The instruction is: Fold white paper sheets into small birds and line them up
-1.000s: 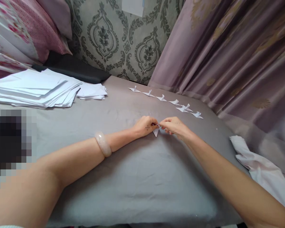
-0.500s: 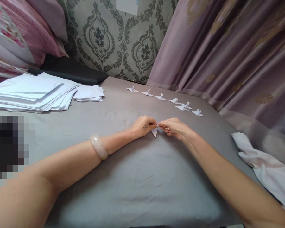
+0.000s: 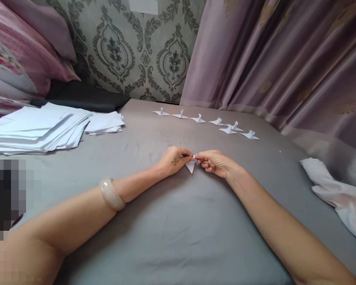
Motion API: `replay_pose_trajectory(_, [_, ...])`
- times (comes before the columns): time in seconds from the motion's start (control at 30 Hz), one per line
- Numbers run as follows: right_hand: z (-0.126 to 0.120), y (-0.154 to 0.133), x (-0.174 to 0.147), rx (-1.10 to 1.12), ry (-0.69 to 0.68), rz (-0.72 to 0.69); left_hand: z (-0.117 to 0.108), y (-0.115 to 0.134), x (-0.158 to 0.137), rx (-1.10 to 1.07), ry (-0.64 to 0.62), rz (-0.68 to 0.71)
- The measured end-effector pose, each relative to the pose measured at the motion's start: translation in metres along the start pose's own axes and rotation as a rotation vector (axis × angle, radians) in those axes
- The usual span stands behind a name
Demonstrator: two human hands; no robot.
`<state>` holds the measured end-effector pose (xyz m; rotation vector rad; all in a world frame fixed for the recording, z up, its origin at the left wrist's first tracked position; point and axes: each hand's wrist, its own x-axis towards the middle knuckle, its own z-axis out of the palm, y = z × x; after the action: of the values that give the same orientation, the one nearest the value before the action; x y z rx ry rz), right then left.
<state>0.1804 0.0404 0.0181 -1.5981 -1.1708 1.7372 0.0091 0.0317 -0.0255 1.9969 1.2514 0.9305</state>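
Between my two hands, in the middle of the head view, is a small folded white paper crane (image 3: 191, 167), one pointed wing hanging down. My left hand (image 3: 175, 160), a bangle on its forearm, pinches the body of the crane from the left. From the right, the fingertips of my right hand (image 3: 215, 162) are closed on a thin tip of the same paper. Fingers cover most of the fold. Beyond the hands, several finished-looking paper cranes (image 3: 198, 118) stand in a slanting row on the grey cloth.
A stack of white paper sheets (image 3: 26, 128) lies at the left, with a smaller pile of paper (image 3: 105, 122) beside it. A crumpled white cloth (image 3: 335, 194) rests at the right. Purple curtains (image 3: 255, 59) and a patterned wall (image 3: 142, 51) bound the grey-covered surface (image 3: 172, 237).
The camera view has shifted slightly. Both hands stay closed on the paper crane at nearly the same spot, and the row of cranes stands as before.
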Motion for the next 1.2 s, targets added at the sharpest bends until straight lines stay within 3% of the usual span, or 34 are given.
replay_pose_trajectory(0.43, [-0.006, 0.006, 0.008, -0.038, -0.018, -0.047, -0.003, 0.004, -0.002, -0.032, -0.049, 0.041])
replay_pose_trajectory(0.8, [-0.01, 0.005, 0.01, -0.002, -0.091, -0.029, -0.003, 0.01, -0.004, -0.03, -0.019, -0.037])
replay_pose_trajectory(0.93, [-0.011, 0.011, 0.007, -0.069, -0.016, -0.183, -0.004, 0.011, -0.004, -0.061, 0.018, -0.082])
replay_pose_trajectory(1.2, [-0.011, 0.025, 0.009, -0.477, 0.103, -0.647, -0.006, 0.013, -0.003, -0.075, 0.051, -0.111])
